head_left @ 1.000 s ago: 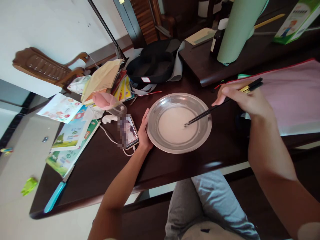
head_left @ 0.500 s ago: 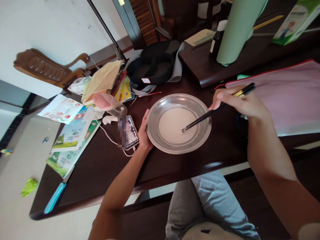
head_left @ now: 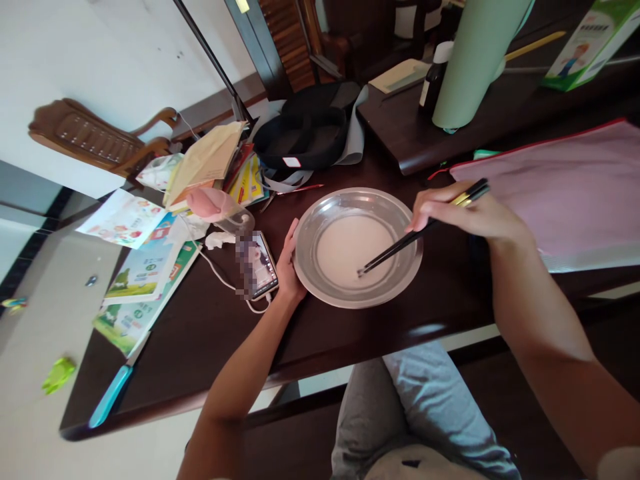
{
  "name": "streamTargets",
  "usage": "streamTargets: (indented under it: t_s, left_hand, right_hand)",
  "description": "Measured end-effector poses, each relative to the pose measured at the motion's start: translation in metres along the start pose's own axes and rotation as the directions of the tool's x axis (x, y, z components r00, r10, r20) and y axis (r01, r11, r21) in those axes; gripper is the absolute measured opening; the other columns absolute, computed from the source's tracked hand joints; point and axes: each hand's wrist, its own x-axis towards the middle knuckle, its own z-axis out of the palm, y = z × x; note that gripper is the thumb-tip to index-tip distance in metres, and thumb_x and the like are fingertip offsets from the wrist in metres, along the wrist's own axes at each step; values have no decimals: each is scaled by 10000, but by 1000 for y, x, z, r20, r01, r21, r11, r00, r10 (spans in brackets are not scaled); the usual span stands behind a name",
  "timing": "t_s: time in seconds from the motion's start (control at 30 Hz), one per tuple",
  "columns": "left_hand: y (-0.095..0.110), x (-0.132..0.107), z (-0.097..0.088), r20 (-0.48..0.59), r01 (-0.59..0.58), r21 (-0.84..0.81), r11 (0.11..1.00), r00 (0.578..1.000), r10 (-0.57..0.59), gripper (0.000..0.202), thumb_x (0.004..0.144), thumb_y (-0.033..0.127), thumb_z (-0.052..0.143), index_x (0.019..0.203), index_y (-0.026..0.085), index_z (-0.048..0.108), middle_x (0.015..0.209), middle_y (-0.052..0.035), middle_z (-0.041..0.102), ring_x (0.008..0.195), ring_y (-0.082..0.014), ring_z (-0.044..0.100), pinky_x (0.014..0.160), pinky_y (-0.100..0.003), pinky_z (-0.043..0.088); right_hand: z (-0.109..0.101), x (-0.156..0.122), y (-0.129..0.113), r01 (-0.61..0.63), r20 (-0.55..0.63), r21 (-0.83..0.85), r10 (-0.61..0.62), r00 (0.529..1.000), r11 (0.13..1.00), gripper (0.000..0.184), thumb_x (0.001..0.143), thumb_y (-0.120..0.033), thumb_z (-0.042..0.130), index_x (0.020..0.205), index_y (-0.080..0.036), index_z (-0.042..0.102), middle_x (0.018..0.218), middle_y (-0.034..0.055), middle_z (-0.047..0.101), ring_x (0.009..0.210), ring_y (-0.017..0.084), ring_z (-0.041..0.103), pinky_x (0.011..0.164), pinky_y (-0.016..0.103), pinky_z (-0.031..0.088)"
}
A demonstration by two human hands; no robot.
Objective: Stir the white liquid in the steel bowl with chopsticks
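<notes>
Bowl (head_left: 359, 300) is sitting on table (head_left: 200, 333); phone (head_left: 264, 267) lying just left, bag (head_left: 300, 143) behind, pouch (head_left: 575, 193) right, knife (head_left: 111, 397) near left edge. It's holding pale liquid (head_left: 345, 247), chopsticks (head_left: 395, 249) touching it. Left hand (head_left: 289, 267) is cupping bowl's side, grip half-curled; right hand (head_left: 463, 212) is pinching chopsticks, grip closed.

I can make out no wording: the dark print on the green-and-white box (head_left: 583, 50), the pale label (head_left: 425, 92) on the dark bottle (head_left: 434, 81), the red-edged tag (head_left: 291, 162) on the black case (head_left: 327, 137) and the green booklet's (head_left: 125, 321) lettering are too small or blurred.
</notes>
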Motion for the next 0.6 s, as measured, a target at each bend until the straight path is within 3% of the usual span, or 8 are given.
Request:
streamTargets:
  t_s: [0.03, 0.1, 0.23, 0.3, 0.37, 0.47, 0.53, 0.6]
  left_hand:
    - [0, 0, -1, 5, 2, 7, 1000, 1000, -2, 616, 886, 469, 780, 1476, 301, 721, 1664, -43, 640, 1619, -368, 495, 1346, -495, 397]
    - [-1, 1, -2, 15, 5, 18, 1000, 1000, -6, 622, 897, 472, 766, 1491, 296, 714, 1634, -51, 668, 1606, -367, 511, 1342, -498, 404]
    - [-2, 2, -4, 9, -1, 3, 1000, 1000, 1, 625, 906, 451, 756, 1512, 312, 705, 1655, -32, 650, 1607, -363, 511, 1338, -499, 411]
    - [-2, 2, -3, 3, -6, 0, 1000, 1000, 6, 616, 905, 445, 757, 1506, 313, 710, 1678, -29, 627, 1618, -364, 497, 1340, -502, 406]
    - [-1, 2, -3, 1, -11, 5, 1000, 1000, 11, 593, 911, 442, 750, 1489, 315, 720, 1692, -25, 612, 1626, -360, 486, 1346, -499, 396]
    - [-1, 2, -2, -3, -4, 12, 1000, 1000, 4, 572, 917, 440, 736, 1474, 309, 729, 1663, -32, 642, 1624, -356, 490, 1348, -494, 393]
    - [-1, 2, -2, -3, 7, 14, 1000, 1000, -7, 576, 920, 442, 729, 1479, 301, 727, 1627, -43, 674, 1615, -357, 501, 1341, -498, 404]
    - [-1, 1, -2, -1, 7, 13, 1000, 1000, -7, 582, 926, 437, 723, 1492, 303, 719, 1622, -39, 678, 1606, -355, 513, 1332, -496, 419]
  right_hand:
    - [4, 1, 1, 4, 63, 1, -4, 998, 1000, 507, 935, -704, 749, 744, -248, 863, 814, 66, 838, 804, 234, 784, 801, 371, 563]
    - [8, 3, 3, 14, 54, -28, -13, 998, 999, 473, 921, -695, 761, 794, -255, 879, 881, 67, 860, 870, 247, 796, 817, 373, 567]
    - [-2, 1, 5, 24, -194, -83, -39, 980, 996, 446, 972, -634, 749, 734, -271, 853, 823, 57, 839, 842, 257, 776, 849, 403, 551]
    - [-9, -2, 4, 46, -241, -41, -55, 969, 998, 484, 975, -636, 755, 660, -274, 820, 727, 46, 797, 749, 243, 749, 817, 407, 546]
    - [-9, -3, 3, 42, -166, 9, -40, 985, 999, 498, 968, -646, 760, 645, -270, 813, 691, 39, 778, 709, 231, 743, 777, 395, 540]
    - [1, 1, 1, 11, 38, 8, -11, 999, 1000, 451, 959, -640, 764, 741, -257, 858, 785, 50, 825, 781, 230, 782, 776, 374, 548]
    - [7, 3, 2, 32, 53, -20, -31, 998, 999, 429, 956, -638, 759, 798, -256, 874, 874, 62, 857, 870, 240, 799, 819, 369, 562]
    - [7, 3, 3, 43, -39, -67, -45, 998, 997, 419, 972, -623, 749, 803, -259, 871, 912, 68, 864, 914, 245, 797, 858, 374, 559]
